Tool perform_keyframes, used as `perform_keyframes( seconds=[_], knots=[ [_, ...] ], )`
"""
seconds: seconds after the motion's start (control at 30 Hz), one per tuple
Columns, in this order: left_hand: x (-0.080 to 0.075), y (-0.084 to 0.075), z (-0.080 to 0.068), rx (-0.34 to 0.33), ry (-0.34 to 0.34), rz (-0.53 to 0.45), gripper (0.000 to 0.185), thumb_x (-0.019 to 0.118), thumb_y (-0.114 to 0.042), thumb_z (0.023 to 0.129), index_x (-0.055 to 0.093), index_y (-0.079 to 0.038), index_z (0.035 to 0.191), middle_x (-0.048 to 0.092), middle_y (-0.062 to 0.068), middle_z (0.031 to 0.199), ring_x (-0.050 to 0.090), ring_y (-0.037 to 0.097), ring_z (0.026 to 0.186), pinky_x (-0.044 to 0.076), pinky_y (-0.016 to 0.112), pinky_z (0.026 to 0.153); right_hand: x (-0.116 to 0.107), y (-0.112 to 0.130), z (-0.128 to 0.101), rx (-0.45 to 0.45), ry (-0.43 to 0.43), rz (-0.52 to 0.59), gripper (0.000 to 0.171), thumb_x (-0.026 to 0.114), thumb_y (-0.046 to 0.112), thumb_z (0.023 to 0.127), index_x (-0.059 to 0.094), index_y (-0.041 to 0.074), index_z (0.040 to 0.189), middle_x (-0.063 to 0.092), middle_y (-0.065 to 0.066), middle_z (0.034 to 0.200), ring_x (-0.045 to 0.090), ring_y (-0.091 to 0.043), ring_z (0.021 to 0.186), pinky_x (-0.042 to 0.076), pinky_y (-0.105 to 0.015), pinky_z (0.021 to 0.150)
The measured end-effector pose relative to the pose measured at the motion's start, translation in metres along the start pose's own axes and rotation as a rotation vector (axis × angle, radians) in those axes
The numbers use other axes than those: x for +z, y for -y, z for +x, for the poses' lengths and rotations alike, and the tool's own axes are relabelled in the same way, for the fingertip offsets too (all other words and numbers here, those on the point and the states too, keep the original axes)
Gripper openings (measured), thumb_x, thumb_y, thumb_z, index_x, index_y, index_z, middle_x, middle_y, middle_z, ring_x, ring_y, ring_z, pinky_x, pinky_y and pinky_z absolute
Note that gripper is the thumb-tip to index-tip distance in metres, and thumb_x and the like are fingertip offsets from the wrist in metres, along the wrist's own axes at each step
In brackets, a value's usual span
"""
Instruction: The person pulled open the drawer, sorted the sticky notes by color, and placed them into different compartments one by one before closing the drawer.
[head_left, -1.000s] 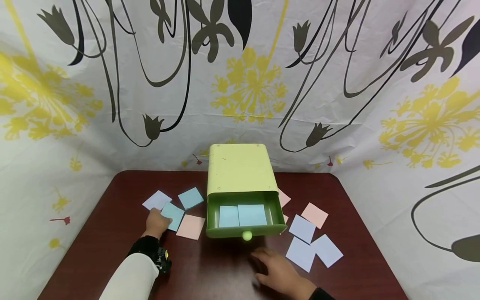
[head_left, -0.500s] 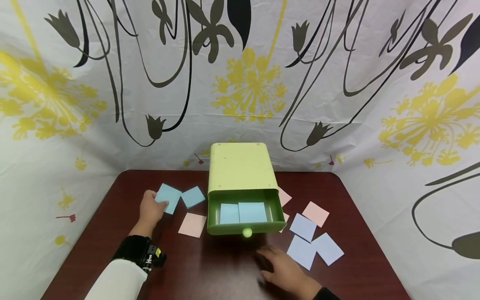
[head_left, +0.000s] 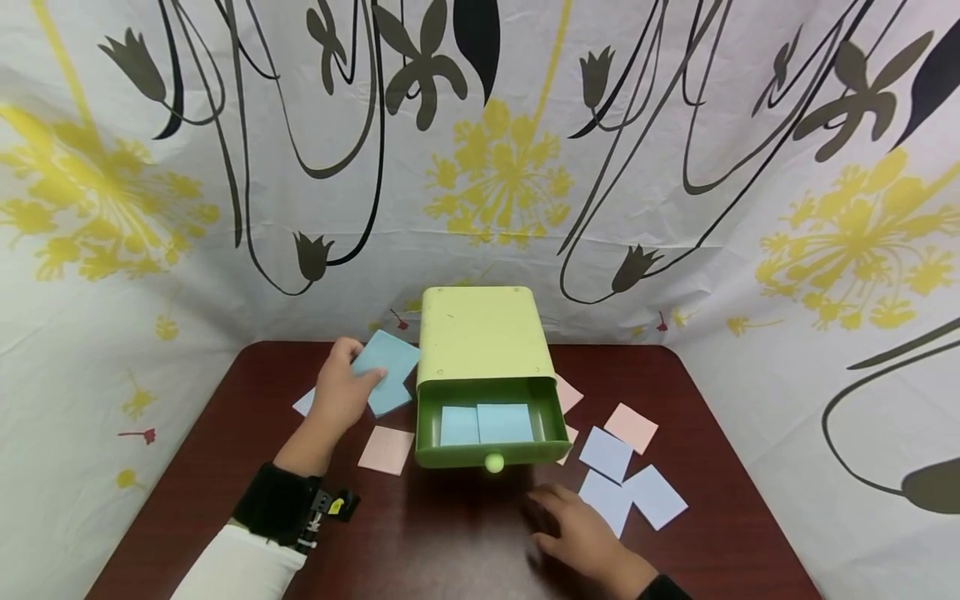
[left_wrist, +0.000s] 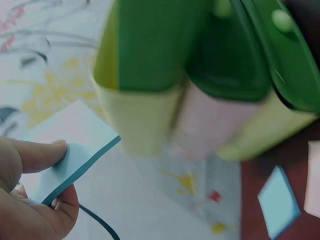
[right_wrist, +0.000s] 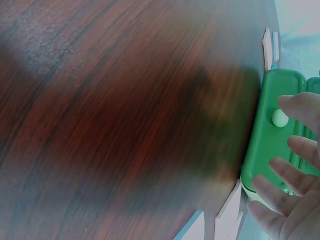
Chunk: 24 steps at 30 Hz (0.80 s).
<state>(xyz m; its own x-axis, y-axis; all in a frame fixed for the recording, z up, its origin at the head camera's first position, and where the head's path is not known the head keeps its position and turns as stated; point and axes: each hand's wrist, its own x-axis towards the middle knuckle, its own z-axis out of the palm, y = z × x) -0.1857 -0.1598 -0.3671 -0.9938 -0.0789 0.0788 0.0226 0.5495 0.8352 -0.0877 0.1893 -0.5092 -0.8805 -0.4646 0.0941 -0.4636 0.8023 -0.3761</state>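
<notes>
In the head view my left hand (head_left: 341,396) is raised off the table left of the yellow-green box (head_left: 483,333). It pinches a light blue sticky-note pad (left_wrist: 87,135) between thumb and fingers, as the left wrist view shows. Beyond and below it lies another blue pad (head_left: 390,402), partly covered. The box's green drawer (head_left: 442,457) is pulled out, with two blue pads (head_left: 505,423) inside. My right hand (head_left: 581,533) is low over the table in front of the drawer, fingers loosely bent and holding nothing.
On the left lie a pink pad (head_left: 386,450) and a lavender pad (head_left: 304,403), mostly hidden by my hand. Right of the box are several pink (head_left: 632,428) and lavender pads (head_left: 655,497). A patterned cloth (head_left: 495,267) hangs behind the dark table (head_left: 450,542).
My left hand has taken the blue pad from among the left-hand pads, lifted it and carried it right toward the box. My right hand has shifted slightly right.
</notes>
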Motion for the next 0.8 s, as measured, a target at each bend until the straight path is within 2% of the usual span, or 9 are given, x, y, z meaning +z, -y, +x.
perform_keyframes(
  seconds=[0.17,0.27,0.4,0.53,0.63,0.8],
  knots=[
    [0.011,-0.024,-0.01,0.049,0.083,-0.006,0.028,0.061,-0.012,0.095,0.04,-0.004,0.111,0.052,0.022,0.121,0.053,0.034,0.102,0.049,0.044,0.077,0.0,-0.005,-0.004,0.014,-0.031,-0.011,0.049,0.078,0.024,0.079,0.063,0.006,0.123,0.059,-0.011,0.124,0.059,-0.03,0.112,0.052,-0.047,0.087],
    [0.02,-0.034,-0.014,0.086,0.144,0.0,0.026,0.062,-0.009,0.094,0.041,-0.005,0.108,0.054,0.021,0.123,0.054,0.034,0.104,0.051,0.044,0.078,-0.001,-0.007,-0.007,0.034,-0.022,-0.003,0.049,0.077,0.025,0.08,0.063,0.005,0.123,0.058,-0.013,0.125,0.059,-0.03,0.112,0.052,-0.048,0.088],
    [0.035,-0.042,-0.019,0.113,0.215,0.039,0.026,0.065,-0.007,0.092,0.043,-0.007,0.106,0.058,0.017,0.112,0.055,0.028,0.091,0.049,0.035,0.07,-0.002,-0.011,-0.01,0.063,-0.004,0.017,0.049,0.076,0.024,0.081,0.062,0.005,0.124,0.057,-0.011,0.126,0.058,-0.029,0.112,0.051,-0.048,0.089],
    [0.05,-0.049,-0.024,0.141,0.293,0.088,0.028,0.067,-0.008,0.091,0.042,-0.008,0.104,0.056,0.012,0.091,0.05,0.023,0.076,0.042,0.03,0.061,-0.003,-0.016,-0.014,0.076,-0.018,0.015,0.049,0.076,0.024,0.081,0.062,0.004,0.124,0.057,-0.009,0.125,0.058,-0.028,0.112,0.052,-0.047,0.088],
    [0.059,-0.053,-0.026,0.167,0.354,0.09,0.028,0.066,-0.009,0.091,0.04,-0.009,0.102,0.051,0.007,0.081,0.046,0.02,0.07,0.037,0.03,0.059,-0.003,-0.019,-0.017,0.094,-0.031,0.012,0.05,0.077,0.024,0.081,0.062,0.004,0.125,0.058,-0.01,0.125,0.058,-0.029,0.113,0.052,-0.047,0.088],
    [0.071,-0.058,-0.027,0.214,0.446,0.077,0.026,0.063,-0.009,0.093,0.038,-0.009,0.098,0.034,0.002,0.072,0.035,0.017,0.059,0.032,0.03,0.058,-0.004,-0.022,-0.021,0.117,-0.041,0.021,0.052,0.077,0.024,0.08,0.061,0.003,0.126,0.058,-0.012,0.125,0.058,-0.031,0.114,0.051,-0.048,0.089]
  ],
)
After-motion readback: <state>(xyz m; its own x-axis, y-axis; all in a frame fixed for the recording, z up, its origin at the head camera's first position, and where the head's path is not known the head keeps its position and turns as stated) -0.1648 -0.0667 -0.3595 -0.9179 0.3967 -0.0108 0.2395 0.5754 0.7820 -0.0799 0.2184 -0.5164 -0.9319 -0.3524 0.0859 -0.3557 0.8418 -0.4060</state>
